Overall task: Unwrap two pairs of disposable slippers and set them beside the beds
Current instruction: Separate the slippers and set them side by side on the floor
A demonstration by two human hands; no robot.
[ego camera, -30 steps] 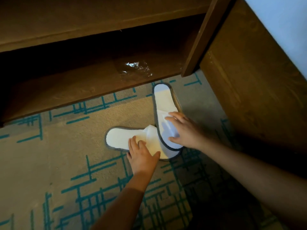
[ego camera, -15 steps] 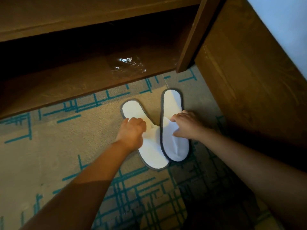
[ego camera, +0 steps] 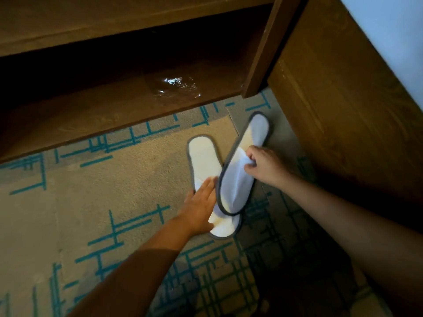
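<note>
I am pinching the strap of one white, grey-edged slipper (ego camera: 235, 179) with my right hand (ego camera: 263, 165); it is tilting, heel end away from me, its toe overlapping the other slipper (ego camera: 203, 161). That one is lying flat on the carpet (ego camera: 68, 202) just left of my grip, under the straight fingers of my left hand (ego camera: 201, 202).
</note>
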